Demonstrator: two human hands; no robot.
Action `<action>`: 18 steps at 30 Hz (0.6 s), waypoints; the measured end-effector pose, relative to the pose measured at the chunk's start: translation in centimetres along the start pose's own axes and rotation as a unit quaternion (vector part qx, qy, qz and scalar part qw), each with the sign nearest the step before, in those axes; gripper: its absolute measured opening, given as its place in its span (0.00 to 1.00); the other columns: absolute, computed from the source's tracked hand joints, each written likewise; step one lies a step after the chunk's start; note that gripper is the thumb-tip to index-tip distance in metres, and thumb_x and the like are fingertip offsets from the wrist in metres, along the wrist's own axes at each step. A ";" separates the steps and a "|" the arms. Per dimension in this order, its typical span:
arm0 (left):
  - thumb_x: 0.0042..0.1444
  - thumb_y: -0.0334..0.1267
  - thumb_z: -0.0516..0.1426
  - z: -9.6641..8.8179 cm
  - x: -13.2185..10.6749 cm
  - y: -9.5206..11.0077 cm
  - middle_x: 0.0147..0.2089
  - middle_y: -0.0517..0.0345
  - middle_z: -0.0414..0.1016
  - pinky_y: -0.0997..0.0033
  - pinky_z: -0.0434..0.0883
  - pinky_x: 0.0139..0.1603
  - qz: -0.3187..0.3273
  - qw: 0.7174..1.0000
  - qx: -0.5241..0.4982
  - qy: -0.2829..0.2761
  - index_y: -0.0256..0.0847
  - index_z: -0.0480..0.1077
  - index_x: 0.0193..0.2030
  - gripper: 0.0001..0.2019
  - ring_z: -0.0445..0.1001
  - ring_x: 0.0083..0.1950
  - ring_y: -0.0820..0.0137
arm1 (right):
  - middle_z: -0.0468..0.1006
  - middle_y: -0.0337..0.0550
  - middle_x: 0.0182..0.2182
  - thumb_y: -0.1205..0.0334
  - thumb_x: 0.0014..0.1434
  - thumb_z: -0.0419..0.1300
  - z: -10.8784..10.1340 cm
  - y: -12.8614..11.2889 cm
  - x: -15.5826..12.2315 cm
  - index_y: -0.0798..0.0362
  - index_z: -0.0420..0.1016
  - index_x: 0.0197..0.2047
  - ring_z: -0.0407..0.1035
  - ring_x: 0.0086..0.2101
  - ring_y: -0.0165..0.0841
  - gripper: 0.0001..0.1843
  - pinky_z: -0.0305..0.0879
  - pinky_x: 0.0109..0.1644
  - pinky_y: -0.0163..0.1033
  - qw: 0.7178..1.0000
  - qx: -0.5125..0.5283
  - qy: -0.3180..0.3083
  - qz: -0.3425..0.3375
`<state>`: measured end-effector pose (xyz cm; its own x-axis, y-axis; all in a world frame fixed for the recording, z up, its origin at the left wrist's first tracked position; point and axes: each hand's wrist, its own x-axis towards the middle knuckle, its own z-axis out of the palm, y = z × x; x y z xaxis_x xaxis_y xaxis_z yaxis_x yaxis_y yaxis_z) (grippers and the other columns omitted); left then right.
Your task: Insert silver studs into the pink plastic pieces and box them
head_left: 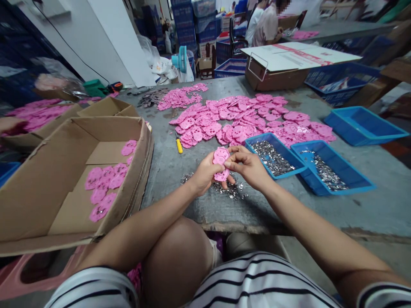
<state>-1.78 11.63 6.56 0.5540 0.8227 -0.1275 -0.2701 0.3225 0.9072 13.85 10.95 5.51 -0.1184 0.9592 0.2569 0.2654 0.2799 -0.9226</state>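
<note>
Over the near part of the table, my left hand (204,174) grips a flat pink plastic piece (221,158) with a scalloped outline and raised details on its face. Its thumb lies across the piece, and some fingers show below it. My right hand (245,166) comes from the right, thumb and forefinger pinched against the piece's right edge; whatever is between those fingertips is hidden. Beneath both hands lies a loose scatter of small shiny metal parts (236,191). A large heap of similar pink pieces (234,117) spreads just beyond the hands.
Two blue trays (300,167) (359,188) of small metal parts stand at right, another blue tray (369,137) behind. At left, a cardboard box (38,171) contains several pink pieces. A yellow-handled tool (179,146) lies near the heap. People (265,25) sit in the background.
</note>
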 end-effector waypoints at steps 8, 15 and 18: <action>0.44 0.35 0.61 0.0 0.1 -0.4 0.31 0.58 0.74 0.75 0.69 0.16 0.020 0.999 0.044 0.021 0.36 0.59 0.51 0.26 0.76 0.22 0.69 | 0.75 0.44 0.43 0.62 0.55 0.62 0.4 0.2 -0.4 0.51 0.77 0.25 0.68 0.45 0.38 0.08 0.64 0.52 0.49 0.998 -0.049 0.017 -0.045; 0.42 0.31 0.57 0.4 -0.1 0.1 0.29 0.58 0.76 0.76 0.68 0.15 0.026 0.996 0.077 0.029 0.38 0.59 0.47 0.23 0.75 0.20 0.70 | 0.76 0.45 0.43 0.57 0.58 0.60 0.2 -0.2 -1.0 0.48 0.78 0.29 0.70 0.45 0.38 0.09 0.66 0.53 0.51 0.995 -0.005 0.087 -0.044; 0.41 0.31 0.57 0.4 -0.2 0.3 0.30 0.55 0.78 0.76 0.66 0.14 0.027 0.997 0.071 0.028 0.38 0.59 0.46 0.22 0.74 0.19 0.70 | 0.77 0.44 0.41 0.56 0.58 0.60 0.0 0.2 -1.2 0.47 0.77 0.30 0.70 0.45 0.39 0.08 0.66 0.53 0.52 0.989 0.009 0.142 -0.047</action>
<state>-1.63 11.36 6.99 0.4952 0.8636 -0.0948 -0.1829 0.2104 0.9604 14.02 9.84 5.00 0.1333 0.9025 0.4094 0.2491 0.3694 -0.8953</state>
